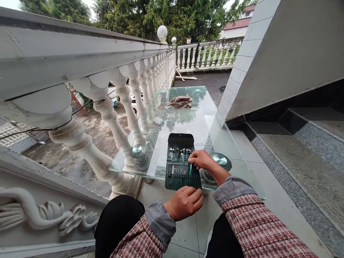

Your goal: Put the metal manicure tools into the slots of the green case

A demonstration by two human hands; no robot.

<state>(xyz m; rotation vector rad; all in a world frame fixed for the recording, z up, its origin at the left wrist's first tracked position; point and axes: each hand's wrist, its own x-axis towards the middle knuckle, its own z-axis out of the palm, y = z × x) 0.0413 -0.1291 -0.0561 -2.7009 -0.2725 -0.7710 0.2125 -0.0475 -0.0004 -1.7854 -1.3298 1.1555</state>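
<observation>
An opened dark green manicure case (170, 182) lies on the near edge of the glass table, its flap folded back. Small scissors (171, 154), nail clippers and several slim metal tools sit in its loops. My left hand (185, 202) is closed at the case's lower right corner, fingers curled on the edge. Over the right side of the case, my right hand (201, 159) pinches a slim green grooming tool (190, 168); its exact kind is partly hidden by the fingers.
On the glass table (177, 127) are a crumpled brown cloth (181, 101) at the far end and a small card or packet (158, 120) toward the left. A white balustrade (122, 93) runs along the left. Stone steps (295, 154) rise on the right.
</observation>
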